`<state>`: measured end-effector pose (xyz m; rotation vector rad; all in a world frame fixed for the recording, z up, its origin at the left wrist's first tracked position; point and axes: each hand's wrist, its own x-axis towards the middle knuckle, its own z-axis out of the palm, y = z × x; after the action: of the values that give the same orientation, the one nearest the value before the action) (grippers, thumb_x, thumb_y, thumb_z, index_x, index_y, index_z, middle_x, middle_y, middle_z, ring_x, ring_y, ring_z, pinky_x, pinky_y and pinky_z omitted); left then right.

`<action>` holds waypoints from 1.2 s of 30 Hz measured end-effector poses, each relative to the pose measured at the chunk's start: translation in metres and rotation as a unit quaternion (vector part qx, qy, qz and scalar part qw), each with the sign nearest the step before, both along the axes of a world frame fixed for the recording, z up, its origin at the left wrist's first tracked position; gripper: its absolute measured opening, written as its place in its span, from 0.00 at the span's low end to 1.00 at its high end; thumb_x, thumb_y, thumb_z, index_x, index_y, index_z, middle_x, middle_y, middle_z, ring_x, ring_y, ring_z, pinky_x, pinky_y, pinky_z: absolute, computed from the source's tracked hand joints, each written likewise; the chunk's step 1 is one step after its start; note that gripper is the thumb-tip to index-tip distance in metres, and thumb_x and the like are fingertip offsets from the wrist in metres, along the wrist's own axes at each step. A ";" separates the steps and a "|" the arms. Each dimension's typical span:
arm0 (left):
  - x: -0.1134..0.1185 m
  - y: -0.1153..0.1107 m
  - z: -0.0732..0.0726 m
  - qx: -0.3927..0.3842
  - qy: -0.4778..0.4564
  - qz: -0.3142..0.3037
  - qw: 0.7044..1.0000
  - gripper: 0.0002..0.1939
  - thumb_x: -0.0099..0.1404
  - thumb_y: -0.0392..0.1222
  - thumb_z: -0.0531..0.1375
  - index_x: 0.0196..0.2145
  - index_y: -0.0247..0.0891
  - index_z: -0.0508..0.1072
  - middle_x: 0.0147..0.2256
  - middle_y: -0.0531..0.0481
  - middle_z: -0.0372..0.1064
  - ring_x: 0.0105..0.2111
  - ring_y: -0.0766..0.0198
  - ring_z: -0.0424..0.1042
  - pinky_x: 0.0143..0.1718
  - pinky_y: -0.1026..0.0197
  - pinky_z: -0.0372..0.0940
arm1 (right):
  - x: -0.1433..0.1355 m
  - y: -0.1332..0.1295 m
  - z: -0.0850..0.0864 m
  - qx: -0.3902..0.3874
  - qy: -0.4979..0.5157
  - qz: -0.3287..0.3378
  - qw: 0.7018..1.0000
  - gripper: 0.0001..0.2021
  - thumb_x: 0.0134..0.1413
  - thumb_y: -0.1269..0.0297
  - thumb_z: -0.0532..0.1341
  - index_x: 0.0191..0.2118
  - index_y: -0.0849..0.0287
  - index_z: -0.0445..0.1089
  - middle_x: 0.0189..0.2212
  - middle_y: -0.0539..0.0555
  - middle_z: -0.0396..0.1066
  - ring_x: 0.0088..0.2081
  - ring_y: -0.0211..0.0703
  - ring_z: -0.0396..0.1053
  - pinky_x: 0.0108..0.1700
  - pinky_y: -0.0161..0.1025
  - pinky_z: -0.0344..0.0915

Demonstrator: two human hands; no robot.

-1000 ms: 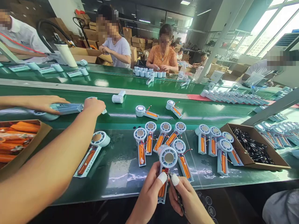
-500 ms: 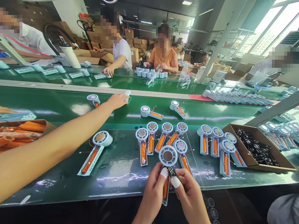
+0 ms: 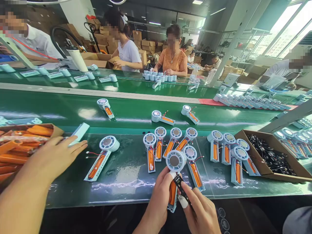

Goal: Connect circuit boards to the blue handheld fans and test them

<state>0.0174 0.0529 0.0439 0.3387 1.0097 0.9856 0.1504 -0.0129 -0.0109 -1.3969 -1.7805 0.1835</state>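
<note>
Nearest, the left hand (image 3: 158, 196) had its fingers closed around the handle of a pale blue fan (image 3: 175, 161), its white-covered thumb at the neck, below the round head. The right hand (image 3: 201, 206) held a narrow black circuit board (image 3: 182, 188) pinched between its fingers, tilted beside the handle's orange part, the board's upper end near the left thumb. Just beyond, similar fans (image 3: 150, 139) lay on the table (image 3: 114, 190), between a lone fan (image 3: 107, 143) to the left and a carton of black parts (image 3: 287, 177) to the right. At far left, a co-worker's hand (image 3: 55, 157) reached over a pale blue casing (image 3: 81, 131). Farther off, three fans (image 3: 156, 116) lay on the green belt (image 3: 131, 97).
</note>
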 end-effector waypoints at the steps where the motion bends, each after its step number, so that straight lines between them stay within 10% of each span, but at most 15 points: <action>1: 0.000 0.000 0.001 0.000 0.008 0.003 1.000 0.17 0.63 0.48 0.62 0.48 0.41 0.76 0.36 0.51 0.80 0.38 0.54 0.79 0.35 0.60 0.69 | 0.000 0.001 0.001 -0.002 -0.004 0.005 1.000 0.22 0.67 0.69 0.54 0.63 0.49 0.67 0.35 0.56 0.78 0.30 0.45 0.77 0.31 0.37 0.72; 8: 0.005 0.000 -0.010 0.023 -0.061 0.013 0.998 0.25 0.58 0.53 0.65 0.51 0.40 0.73 0.51 0.45 0.77 0.57 0.46 0.71 0.54 0.52 0.67 | -0.010 0.001 -0.002 -0.014 0.000 -0.054 0.998 0.26 0.67 0.71 0.54 0.68 0.49 0.61 0.43 0.60 0.78 0.32 0.46 0.78 0.30 0.37 0.73; 15: 0.004 -0.011 -0.017 0.080 0.122 0.025 0.989 0.25 0.61 0.56 0.64 0.54 0.46 0.71 0.64 0.50 0.65 0.68 0.51 0.55 0.63 0.57 0.58 | -0.024 0.009 -0.002 -0.022 -0.002 -0.064 0.998 0.22 0.69 0.66 0.54 0.66 0.53 0.65 0.47 0.61 0.78 0.40 0.51 0.79 0.38 0.41 0.77; 27: 0.005 -0.003 -0.006 0.049 -0.028 0.003 0.998 0.20 0.60 0.52 0.66 0.47 0.41 0.74 0.44 0.48 0.79 0.47 0.53 0.76 0.47 0.59 0.68 | -0.014 -0.009 -0.007 -0.014 0.124 -0.055 0.991 0.21 0.68 0.67 0.56 0.64 0.50 0.67 0.56 0.56 0.74 0.54 0.56 0.74 0.52 0.46 0.75; 36: 0.014 0.003 0.008 0.015 0.035 0.031 0.999 0.10 0.55 0.45 0.64 0.33 0.37 0.74 0.33 0.49 0.77 0.29 0.64 0.73 0.27 0.66 0.63 | -0.003 -0.012 -0.005 0.019 -0.031 -0.016 0.999 0.31 0.67 0.73 0.53 0.71 0.44 0.53 0.42 0.58 0.79 0.35 0.50 0.79 0.33 0.40 0.74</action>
<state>0.0313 0.0564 0.0517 0.3710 1.0755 1.0522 0.1475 -0.0244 -0.0154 -1.4166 -1.8022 0.0908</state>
